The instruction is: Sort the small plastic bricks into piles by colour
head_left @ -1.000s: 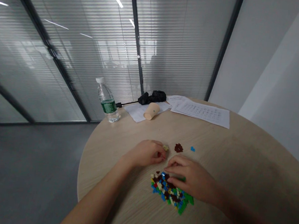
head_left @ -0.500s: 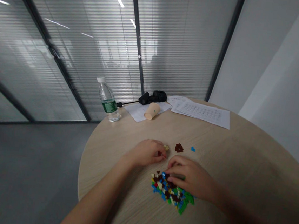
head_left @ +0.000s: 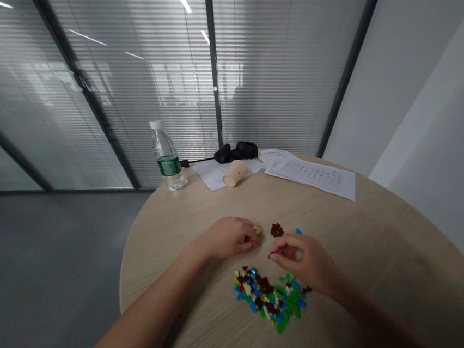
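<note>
A mixed heap of small toy bricks (head_left: pixel 269 298) in green, blue, brown, cream and yellow lies on the round wooden table (head_left: pixel 162 216). Above its far side, my right hand (head_left: pixel 305 260) pinches a small brown brick (head_left: pixel 271 255) between thumb and forefinger. My left hand (head_left: pixel 232 237) rests beside a little group of cream bricks (head_left: pixel 256 230), its fingers curled together; whatever they hold is hidden. Beyond the right hand sit a small brown brick pile (head_left: pixel 277 230) and a blue brick (head_left: pixel 298 231), the latter partly covered by that hand.
At the back left stands a water bottle (head_left: pixel 169 162) with a green label. A paper cup (head_left: pixel 235 173) lies on its side on a white sheet, near a black bundle (head_left: pixel 238 151). Printed papers (head_left: pixel 314 175) spread along the table's far edge, before the blinds.
My right hand has lifted off the heap and moved away from me with a brown brick, uncovering the heap's right part. My left hand has stayed in place.
</note>
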Motion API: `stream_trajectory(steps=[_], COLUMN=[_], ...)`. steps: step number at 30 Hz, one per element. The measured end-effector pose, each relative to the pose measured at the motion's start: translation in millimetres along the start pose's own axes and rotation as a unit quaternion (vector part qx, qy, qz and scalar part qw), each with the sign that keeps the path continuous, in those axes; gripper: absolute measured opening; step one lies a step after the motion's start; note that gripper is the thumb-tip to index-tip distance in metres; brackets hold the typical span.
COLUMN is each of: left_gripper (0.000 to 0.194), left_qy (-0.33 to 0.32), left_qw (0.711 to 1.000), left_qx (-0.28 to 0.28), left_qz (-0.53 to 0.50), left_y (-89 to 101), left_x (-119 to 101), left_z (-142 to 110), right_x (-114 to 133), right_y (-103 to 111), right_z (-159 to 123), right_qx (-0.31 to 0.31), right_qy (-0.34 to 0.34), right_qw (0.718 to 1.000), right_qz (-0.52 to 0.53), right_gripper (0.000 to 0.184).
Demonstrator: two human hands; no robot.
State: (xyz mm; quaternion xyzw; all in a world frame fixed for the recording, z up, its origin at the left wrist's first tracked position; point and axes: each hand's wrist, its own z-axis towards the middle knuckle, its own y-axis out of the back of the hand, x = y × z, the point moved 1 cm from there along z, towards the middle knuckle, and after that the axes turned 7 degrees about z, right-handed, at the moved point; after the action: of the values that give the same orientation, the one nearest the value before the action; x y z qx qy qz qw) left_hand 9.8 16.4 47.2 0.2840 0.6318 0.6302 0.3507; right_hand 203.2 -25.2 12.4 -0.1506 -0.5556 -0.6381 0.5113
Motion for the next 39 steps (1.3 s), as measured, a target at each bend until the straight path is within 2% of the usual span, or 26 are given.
stream_trajectory(steps=[4, 6, 11, 17, 21, 31, 36, 39], left_gripper=[0.014, 0.014, 0.014, 0.014, 0.015, 0.014, 0.013, 0.014], left_qy=[0.002, 0.002, 0.015, 0.02, 0.02, 0.023, 0.019, 0.023], left_qw=[1.0, 1.0, 1.0, 1.0, 1.0, 1.0, 1.0, 1.0], left_qx=[0.0, -0.001, -0.004, -0.006, -0.004, -0.003, -0.01, -0.013], left_qz=[0.002, 0.002, 0.009, 0.006, 0.006, 0.009, 0.008, 0.009], left_y=[0.6, 0.9, 1.5, 2.1, 3.6, 5.2, 2.8, 2.5], left_x=[-2, -1, 2, 3, 2, 1, 3, 4], left_z=[0, 1, -1, -2, -1, -2, -2, -2], right_x=[-20, -30, -41, -36, -34, -31, -31, -29], right_y=[18, 21, 14, 8, 8, 8, 8, 8], right_z=[5, 8, 15, 20, 19, 19, 19, 19], right_qx=[-0.123, -0.148, -0.119, -0.084, -0.079, -0.047, -0.054, -0.048], right_qy=[-0.009, -0.016, -0.008, 0.111, 0.146, 0.129, 0.118, 0.117], right_qw=[0.99, 0.984, 0.975, 0.948, 0.936, 0.933, 0.939, 0.932], right_qz=[-0.072, -0.098, -0.185, -0.286, -0.311, -0.333, -0.32, -0.34], right_gripper=[0.008, 0.008, 0.009, 0.01, 0.009, 0.014, 0.017, 0.015])
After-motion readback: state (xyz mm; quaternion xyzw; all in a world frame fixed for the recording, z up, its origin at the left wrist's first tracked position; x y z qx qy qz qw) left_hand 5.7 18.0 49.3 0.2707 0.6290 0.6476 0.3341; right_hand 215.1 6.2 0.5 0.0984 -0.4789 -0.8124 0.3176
